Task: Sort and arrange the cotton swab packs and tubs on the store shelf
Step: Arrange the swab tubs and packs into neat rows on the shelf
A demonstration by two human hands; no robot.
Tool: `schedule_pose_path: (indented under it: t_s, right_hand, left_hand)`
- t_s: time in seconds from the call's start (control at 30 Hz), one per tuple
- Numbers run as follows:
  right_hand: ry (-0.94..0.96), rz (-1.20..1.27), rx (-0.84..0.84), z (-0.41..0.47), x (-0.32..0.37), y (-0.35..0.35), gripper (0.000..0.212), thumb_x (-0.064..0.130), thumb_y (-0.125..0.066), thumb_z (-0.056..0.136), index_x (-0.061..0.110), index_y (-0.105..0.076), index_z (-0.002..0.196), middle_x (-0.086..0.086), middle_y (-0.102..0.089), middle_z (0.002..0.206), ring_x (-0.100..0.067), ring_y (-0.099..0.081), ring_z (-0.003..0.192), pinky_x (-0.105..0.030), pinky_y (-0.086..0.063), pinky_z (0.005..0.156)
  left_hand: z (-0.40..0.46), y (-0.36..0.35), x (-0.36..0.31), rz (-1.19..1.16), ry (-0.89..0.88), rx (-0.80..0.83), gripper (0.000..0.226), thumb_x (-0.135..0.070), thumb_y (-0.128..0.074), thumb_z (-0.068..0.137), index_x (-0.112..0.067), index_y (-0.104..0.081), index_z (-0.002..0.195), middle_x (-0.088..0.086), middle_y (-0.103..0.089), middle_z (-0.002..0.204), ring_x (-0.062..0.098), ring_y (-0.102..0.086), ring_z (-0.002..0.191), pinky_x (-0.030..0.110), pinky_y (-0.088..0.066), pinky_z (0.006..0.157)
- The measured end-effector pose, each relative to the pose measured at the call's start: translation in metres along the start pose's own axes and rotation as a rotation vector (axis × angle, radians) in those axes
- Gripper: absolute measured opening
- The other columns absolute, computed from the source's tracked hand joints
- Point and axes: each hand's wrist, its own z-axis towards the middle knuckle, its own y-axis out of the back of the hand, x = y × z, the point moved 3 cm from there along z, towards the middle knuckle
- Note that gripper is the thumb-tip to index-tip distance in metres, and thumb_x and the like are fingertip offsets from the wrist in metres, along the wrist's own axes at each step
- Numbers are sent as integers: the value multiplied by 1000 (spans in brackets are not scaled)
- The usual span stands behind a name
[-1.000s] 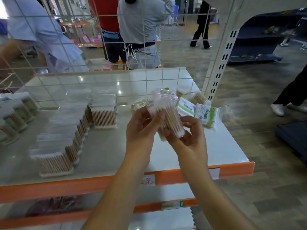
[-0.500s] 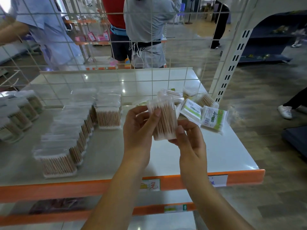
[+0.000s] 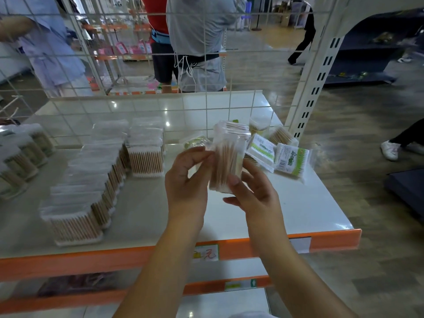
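A clear pack of wooden cotton swabs stands upright above the white shelf. My right hand holds its lower end between thumb and fingers. My left hand touches its left side with the fingertips. Rows of like packs stand at the left, with a short stack behind them. Loose green-labelled packs and a round tub lie at the back right. Tubs line the far left.
A wire grid panel backs the shelf, with several people standing behind it. A white slotted upright rises at the right. The orange front edge runs below my wrists, and a lower shelf shows beneath.
The pack has turned from tilted to upright between my hands, and the view has come closer to the shelf.
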Motion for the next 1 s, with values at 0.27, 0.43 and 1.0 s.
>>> schedule_pose_path:
  t_s: [0.27, 0.43, 1.0]
  right_hand:
    - [176, -297, -70, -6, 6, 4, 57, 33, -69, 71, 39, -47, 123, 9, -61, 109, -9, -61, 96, -26, -51, 76]
    - [267, -469, 25, -10, 8, -4, 60, 24, -62, 73, 42, -36, 125, 13, -48, 123, 6, -50, 104, -9, -43, 80]
    - [330, -455, 147, -19, 12, -41, 58, 28, -51, 72, 40, -41, 127, 14, -56, 118, -11, -59, 101, -26, -49, 82]
  left_hand:
    - [-14, -11, -9, 74, 33, 169, 30, -24, -80, 66, -23, -69, 94, -3, -69, 93, 6, -65, 86, 12, -47, 63]
    - [-14, -6, -12, 265, -6, 227, 50, -10, -78, 69, -27, -58, 111, -13, -66, 99, 6, -62, 94, 10, -48, 68]
    - [-9, 45, -14, -20, 52, 225, 83, -10, -74, 48, -13, -49, 127, 13, -63, 113, 28, -63, 102, 35, -54, 75]
